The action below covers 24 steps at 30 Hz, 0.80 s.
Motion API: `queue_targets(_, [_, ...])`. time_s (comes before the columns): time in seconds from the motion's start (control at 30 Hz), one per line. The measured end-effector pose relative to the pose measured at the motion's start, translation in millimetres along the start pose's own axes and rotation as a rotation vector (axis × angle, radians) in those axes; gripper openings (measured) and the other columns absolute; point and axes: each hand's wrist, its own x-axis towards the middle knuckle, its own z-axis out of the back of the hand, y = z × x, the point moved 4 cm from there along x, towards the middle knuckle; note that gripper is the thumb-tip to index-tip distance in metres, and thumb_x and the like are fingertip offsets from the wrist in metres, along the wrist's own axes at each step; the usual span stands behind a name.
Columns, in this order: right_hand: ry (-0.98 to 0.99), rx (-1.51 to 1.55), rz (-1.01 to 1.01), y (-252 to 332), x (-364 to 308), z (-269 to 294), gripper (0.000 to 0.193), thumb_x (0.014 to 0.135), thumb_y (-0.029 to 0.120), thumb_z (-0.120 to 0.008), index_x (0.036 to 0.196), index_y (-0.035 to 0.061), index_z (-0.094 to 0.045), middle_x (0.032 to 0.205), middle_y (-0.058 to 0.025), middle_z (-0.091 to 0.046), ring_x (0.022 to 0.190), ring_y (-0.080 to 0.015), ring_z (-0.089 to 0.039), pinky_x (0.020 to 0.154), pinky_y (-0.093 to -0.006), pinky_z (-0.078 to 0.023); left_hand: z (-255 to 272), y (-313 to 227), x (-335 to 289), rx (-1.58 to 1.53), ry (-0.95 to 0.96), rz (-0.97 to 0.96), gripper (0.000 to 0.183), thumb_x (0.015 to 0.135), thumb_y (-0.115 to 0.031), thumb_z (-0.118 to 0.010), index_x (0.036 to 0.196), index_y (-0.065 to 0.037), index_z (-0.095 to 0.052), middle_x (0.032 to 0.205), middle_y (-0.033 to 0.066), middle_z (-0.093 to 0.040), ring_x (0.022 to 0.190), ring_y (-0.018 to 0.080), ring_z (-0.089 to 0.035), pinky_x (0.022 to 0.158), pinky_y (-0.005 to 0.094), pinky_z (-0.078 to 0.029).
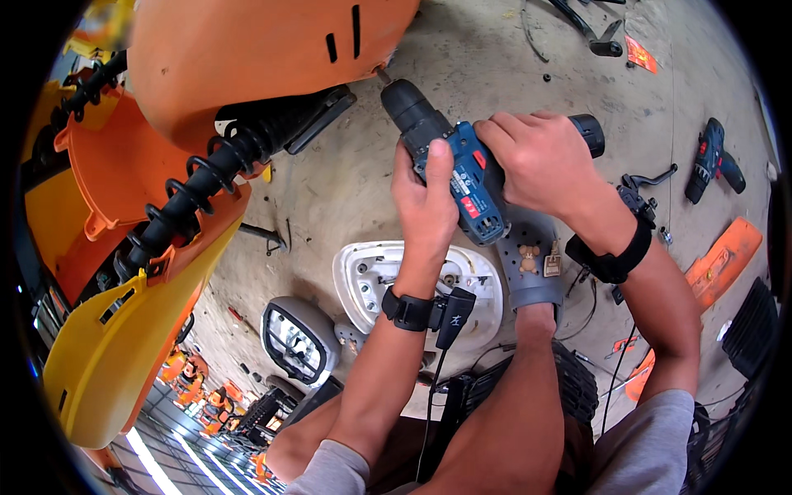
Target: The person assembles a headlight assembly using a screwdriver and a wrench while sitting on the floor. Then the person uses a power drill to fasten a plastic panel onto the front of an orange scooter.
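A blue and black cordless drill (472, 183) is in both my hands, its chuck pointing up and left. Its bit reaches the lower corner of a large orange body panel (272, 58), where a small tab sits. My left hand (425, 198) wraps round the drill's body behind the chuck, thumb along the top. My right hand (536, 157) is closed round the handle, with the black battery end (587, 136) sticking out beyond it. The trigger is hidden by my fingers. A black shock absorber spring (198, 186) runs below the panel at the left.
A second drill (714, 161) lies on the floor at the right, near an orange strip (726, 260) and a brake lever assembly (639, 194). Below my hands are a white shell (351, 268) and a grey-rimmed lamp (301, 342). A yellow panel (124, 355) juts in at left.
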Motion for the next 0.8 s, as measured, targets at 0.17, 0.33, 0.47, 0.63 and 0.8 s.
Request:
queue_targets(0.17, [-0.100, 0.000, -0.060, 6, 1, -1, 0.029, 0.068, 0.006, -0.069, 0.096, 0.0055, -0.065, 0.083, -0.0068, -0.064, 0.073, -0.0251, -0.068, 0.065, -0.0366, -0.052, 5, 5, 4, 0.078, 0.014, -0.075, 0.033, 0.103, -0.028, -0.058, 0.118, 0.001, -0.055, 0.104, 0.0057, -0.060, 0.094, 0.0109, -0.055, 0.084, 0.0292, -0.048])
queue_targets(0.33, [-0.010, 0.019, -0.046, -3, 1, 1, 0.029, 0.067, 0.005, -0.070, 0.096, 0.0055, -0.065, 0.083, -0.0068, -0.063, 0.075, -0.0260, -0.069, 0.065, -0.0364, -0.052, -2, 5, 4, -0.008, -0.028, 0.002, 0.033, 0.103, -0.029, -0.058, 0.117, 0.001, -0.056, 0.102, 0.0050, -0.060, 0.092, 0.0103, -0.054, 0.082, 0.0288, -0.048])
queue_targets(0.47, [0.057, 0.036, -0.014, -8, 7, 10, 0.026, 0.068, 0.005, -0.070, 0.093, 0.0055, -0.065, 0.085, -0.0075, -0.063, 0.076, -0.0269, -0.069, 0.066, -0.0362, -0.053, -9, 6, 3, -0.032, -0.071, 0.047, 0.033, 0.103, -0.029, -0.059, 0.115, 0.001, -0.056, 0.100, 0.0038, -0.060, 0.089, 0.0094, -0.054, 0.080, 0.0281, -0.048])
queue_targets(0.63, [0.025, -0.032, 0.006, -4, 6, -1, 0.031, 0.066, 0.005, -0.069, 0.097, 0.0036, -0.065, 0.084, -0.0078, -0.063, 0.076, -0.0263, -0.068, 0.068, -0.0362, -0.051, 0, 19, 8, -0.045, -0.073, -0.012, 0.034, 0.103, -0.032, -0.059, 0.115, 0.001, -0.057, 0.100, 0.0031, -0.060, 0.089, 0.0087, -0.053, 0.079, 0.0271, -0.047])
queue_targets(0.8, [0.110, -0.098, -0.024, 10, 8, 9, 0.012, 0.072, 0.009, -0.069, 0.084, 0.0062, -0.067, 0.082, -0.0108, -0.065, 0.075, -0.0273, -0.070, 0.059, -0.0385, -0.055, -7, 9, 1, -0.192, -0.114, 0.157, 0.040, 0.107, -0.039, -0.047, 0.113, -0.001, -0.057, 0.099, 0.0043, -0.062, 0.089, 0.0097, -0.059, 0.079, 0.0280, -0.051])
